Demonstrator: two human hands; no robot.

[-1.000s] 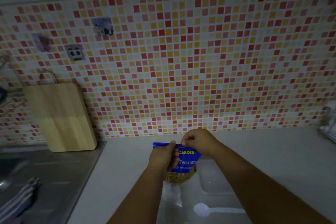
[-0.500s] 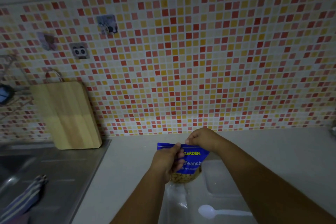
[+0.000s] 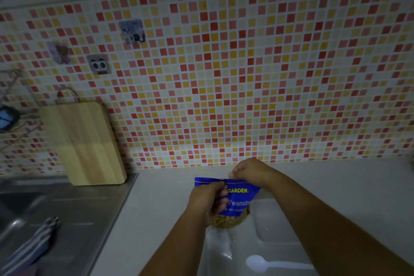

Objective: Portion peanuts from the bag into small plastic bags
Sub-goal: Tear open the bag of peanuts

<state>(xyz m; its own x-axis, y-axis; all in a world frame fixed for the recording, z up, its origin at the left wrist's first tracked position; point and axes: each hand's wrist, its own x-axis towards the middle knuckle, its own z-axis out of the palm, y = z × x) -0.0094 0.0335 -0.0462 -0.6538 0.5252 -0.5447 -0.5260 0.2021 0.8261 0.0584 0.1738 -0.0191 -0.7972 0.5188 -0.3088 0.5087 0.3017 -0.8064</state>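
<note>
A blue peanut bag (image 3: 239, 197) stands upright low in the middle of the view, at about 6 o'clock, over a pale desk (image 3: 161, 208). Peanuts show through its clear lower part. Whether its bottom touches the desk cannot be told, nor whether its top is open.

The left hand (image 3: 208, 201) grips the bag from its 9 o'clock side, fingers curled round the front below the top strip. The right hand (image 3: 248, 171) pinches the top edge at about 1 o'clock of the bag, fingers bunched together.

A clear plastic bag (image 3: 275, 222) lies flat on the desk at 4 o'clock of the peanut bag, just beside it. A second clear plastic bag (image 3: 218, 246) lies at 6 o'clock, right under the peanut bag and partly behind the left forearm. A white plastic spoon (image 3: 257, 262) lies at 5 o'clock, bowl to the left and handle running right, near the bottom edge of the view.

A wooden cutting board (image 3: 85, 143) leans against the tiled wall (image 3: 246, 74) at 10 o'clock, well apart from the hands. A steel sink (image 3: 33, 208) fills the 8 o'clock corner, with a striped cloth (image 3: 29, 251) lying on it. Three small square stickers (image 3: 99, 65) sit on the tiles above the board.
</note>
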